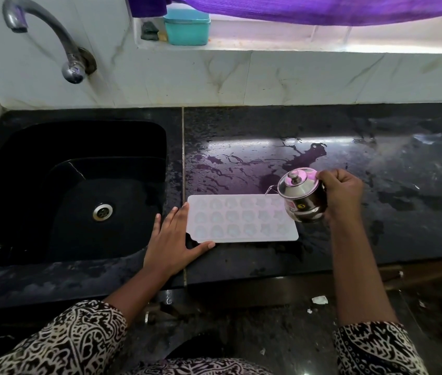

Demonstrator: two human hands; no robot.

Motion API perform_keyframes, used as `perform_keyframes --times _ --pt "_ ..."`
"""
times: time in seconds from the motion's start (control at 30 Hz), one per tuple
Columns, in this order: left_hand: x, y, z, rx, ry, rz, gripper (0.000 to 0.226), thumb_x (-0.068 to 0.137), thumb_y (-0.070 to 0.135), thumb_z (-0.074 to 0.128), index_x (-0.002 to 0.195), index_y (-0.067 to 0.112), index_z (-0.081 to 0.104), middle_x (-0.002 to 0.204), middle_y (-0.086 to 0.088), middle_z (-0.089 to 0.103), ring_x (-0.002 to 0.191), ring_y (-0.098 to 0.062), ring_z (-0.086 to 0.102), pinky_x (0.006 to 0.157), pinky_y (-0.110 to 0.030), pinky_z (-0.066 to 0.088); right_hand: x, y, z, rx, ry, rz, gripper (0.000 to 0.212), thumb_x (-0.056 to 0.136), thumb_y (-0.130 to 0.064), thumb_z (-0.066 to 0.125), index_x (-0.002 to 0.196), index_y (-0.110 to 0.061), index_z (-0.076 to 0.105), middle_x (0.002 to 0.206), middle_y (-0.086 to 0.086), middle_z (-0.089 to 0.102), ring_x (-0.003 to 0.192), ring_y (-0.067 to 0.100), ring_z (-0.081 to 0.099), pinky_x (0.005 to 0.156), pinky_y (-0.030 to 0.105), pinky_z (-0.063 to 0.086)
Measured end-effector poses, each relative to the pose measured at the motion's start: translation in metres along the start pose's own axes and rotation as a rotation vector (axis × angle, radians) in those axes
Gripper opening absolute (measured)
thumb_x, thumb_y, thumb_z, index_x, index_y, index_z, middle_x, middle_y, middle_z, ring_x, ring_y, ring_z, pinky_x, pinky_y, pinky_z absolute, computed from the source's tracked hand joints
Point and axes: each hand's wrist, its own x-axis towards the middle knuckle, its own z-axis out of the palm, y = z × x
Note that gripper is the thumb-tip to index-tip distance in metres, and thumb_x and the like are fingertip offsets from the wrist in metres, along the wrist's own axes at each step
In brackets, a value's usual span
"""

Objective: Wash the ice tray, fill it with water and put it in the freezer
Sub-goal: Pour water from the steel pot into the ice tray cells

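Ice tray [241, 221] against left fingers [180, 216], kettle [302, 197] opposite

Worktop [377, 185]: black speckled stone, wet, with splashes and puddles across its middle. Black sink [79, 142] sunk into the left part. Ice tray [241, 221]: white, lying flat lengthwise near the front edge, just right of the sink. Left hand [172, 239]: palm down at the front edge, fingers straight, touching the tray's left end.

The white plastic ice tray [241, 221] lies on the black stone desk [377, 185], right of the black sink [79, 136]; the small steel jug [302, 197] is above its right end.
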Motion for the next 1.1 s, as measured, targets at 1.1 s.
perform_keyframes --times 1.1 --pt "-0.001 0.000 0.001 -0.005 0.012 0.008 0.118 0.068 0.095 0.014 0.156 0.017 0.008 0.160 0.002 0.023 0.149 -0.016 0.013 0.121 -0.044 -0.002 0.001 -0.001 -0.016 0.147 0.074 0.002 0.038 0.075 0.005 0.060 0.047 -0.016 0.044 0.036 -0.013 0.039 0.037 0.003 0.032 0.042 0.015 0.033"
